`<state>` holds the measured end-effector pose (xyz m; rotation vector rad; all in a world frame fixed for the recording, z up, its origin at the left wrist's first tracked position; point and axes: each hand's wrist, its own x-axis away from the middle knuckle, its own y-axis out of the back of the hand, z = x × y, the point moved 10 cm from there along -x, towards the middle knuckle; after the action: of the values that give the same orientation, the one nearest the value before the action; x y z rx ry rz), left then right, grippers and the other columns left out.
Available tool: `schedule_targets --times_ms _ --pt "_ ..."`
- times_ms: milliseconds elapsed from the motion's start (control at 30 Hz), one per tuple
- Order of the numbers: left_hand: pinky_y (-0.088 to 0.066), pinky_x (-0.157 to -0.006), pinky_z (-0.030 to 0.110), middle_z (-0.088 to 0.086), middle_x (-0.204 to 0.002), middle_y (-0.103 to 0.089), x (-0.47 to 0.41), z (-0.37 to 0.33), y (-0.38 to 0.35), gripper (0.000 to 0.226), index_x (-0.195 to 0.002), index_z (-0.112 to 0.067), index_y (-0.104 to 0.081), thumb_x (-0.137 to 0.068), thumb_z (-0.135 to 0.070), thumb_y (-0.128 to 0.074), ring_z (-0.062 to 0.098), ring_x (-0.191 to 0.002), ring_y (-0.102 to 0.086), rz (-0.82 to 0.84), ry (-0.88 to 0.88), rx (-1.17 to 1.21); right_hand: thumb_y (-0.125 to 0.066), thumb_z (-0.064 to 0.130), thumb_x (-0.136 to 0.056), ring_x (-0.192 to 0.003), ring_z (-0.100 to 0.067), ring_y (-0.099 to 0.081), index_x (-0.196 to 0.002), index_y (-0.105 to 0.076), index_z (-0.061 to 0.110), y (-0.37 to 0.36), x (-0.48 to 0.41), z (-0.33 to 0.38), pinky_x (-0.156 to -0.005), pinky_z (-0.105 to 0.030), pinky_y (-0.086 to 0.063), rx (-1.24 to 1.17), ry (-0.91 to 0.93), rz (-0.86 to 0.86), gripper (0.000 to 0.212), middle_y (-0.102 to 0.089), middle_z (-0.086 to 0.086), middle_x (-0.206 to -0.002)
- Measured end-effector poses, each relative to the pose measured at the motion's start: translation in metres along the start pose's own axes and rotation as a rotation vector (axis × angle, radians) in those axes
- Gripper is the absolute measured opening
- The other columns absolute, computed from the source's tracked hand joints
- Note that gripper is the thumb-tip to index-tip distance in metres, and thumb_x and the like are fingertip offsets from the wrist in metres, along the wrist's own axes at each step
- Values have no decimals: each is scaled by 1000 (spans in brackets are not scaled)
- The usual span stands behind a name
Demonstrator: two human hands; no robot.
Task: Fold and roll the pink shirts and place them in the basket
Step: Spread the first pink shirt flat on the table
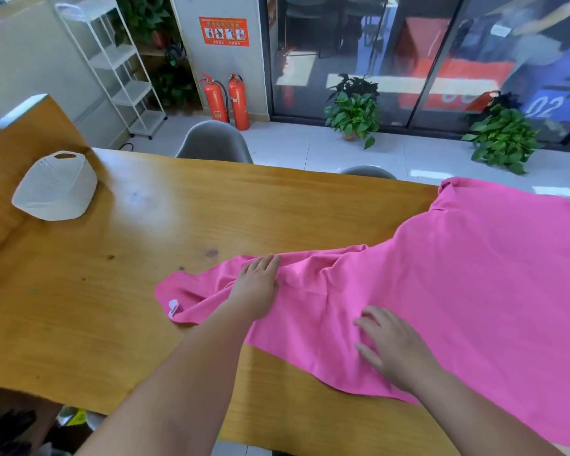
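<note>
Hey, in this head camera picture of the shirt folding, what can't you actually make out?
Pink shirt: head view, right part cut off by the frame's right edge.
Basket: head view, its own wall hides the inside, contents unknown.
White tag on the shirt: head view, too small to read.
Cloth under the left hand and right hand: head view, covered by the flat palms.
</note>
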<state>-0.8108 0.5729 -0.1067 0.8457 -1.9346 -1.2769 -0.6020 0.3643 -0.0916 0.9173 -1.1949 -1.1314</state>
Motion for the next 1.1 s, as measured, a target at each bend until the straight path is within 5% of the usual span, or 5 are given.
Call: schedule_targets --times_ms 467,667,767,933,1100 --pt "-39 -112 47 7 -151 -54 -89 -29 -20 53 -162 -26 -29 -109 -27 -34 31 -136 -53 188 119 -196 -49 39 -105 -163 -25 7 -169 3 29 28 -100 -55 -132 -44 -9 15 -65 36 83 19 4 -176" --pt "-50 -83 39 3 -118 -69 -97 -29 -11 23 -116 -25 -69 -105 -29 -50 32 -106 -68 134 174 -220 -64 26 -94 -137 -32 -49 -155 -48 25 22 -118 -70 -123 -45 -22 64 -44 -1 62 -60 -1 -141" --pt "-51 -73 42 2 -105 -61 -98 -27 41 15 -104 -21 -66 -100 -17 -52 34 -93 -66 -167 209 -98 -75 10 -78 -96 -32 -61 -97 -74 22 46 -114 -73 -117 -52 -35 135 33 -261 23 -65 0 -90" --pt "-46 -83 47 11 -108 -54 -64 -18 144 6 -99 -11 -61 -101 -13 -56 34 -93 -52 -779 239 72 -80 17 -67 -83 -33 -55 -85 -65 18 66 -88 -87 -95 -52 -48 154 66 -383 24 -59 -4 -84" --pt "-48 -96 44 9 -125 -60 -41 -33 48 40 -117 -12 -57 -82 -30 -48 34 -113 -61 -135 -86 -88 -67 58 -78 -81 -32 -62 -83 -74 21 18 -70 -94 -85 -49 -48 206 70 -118 38 -66 -3 -83"
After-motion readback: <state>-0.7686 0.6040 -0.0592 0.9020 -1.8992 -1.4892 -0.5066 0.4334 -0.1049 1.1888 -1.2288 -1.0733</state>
